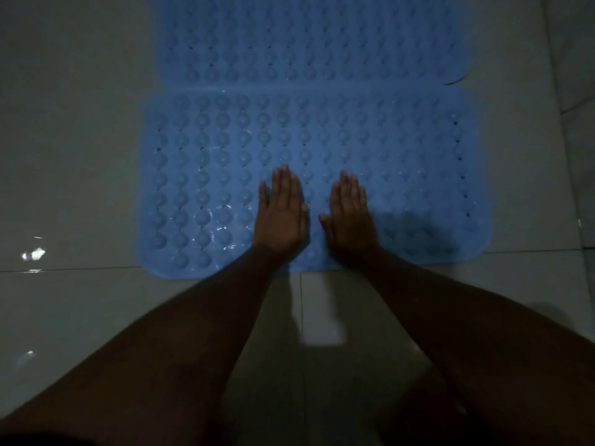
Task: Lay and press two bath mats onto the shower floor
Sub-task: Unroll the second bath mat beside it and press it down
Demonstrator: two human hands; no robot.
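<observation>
**Both palms on the near bath mat: hazards and appearance**

Your left hand (280,217) and right hand (349,217) lie flat and side by side on the near bath mat (206,175), fingers straight and close together, gripping nothing. They sit near the middle of its front edge.

The main risk is sliding. The tiled shower floor (64,156) shines as if wet, and droplets glint on the mat just left of your left hand. If you lean forward rather than straight down, the mat will likely skate toward the far bath mat (306,43) and ride over the seam where the two meet. A second risk is uneven seating: pressing only at the centre may leave the outer corners unstuck. The right near corner of the far mat (454,81) appears slightly lifted, though the dim light makes this uncertain.

Both mats are blue, soft-looking and rounded at the corners, covered in rows of round raised bumps with small drain holes between them. They lie flat, edge to edge, the far one a little narrower in view.
</observation>
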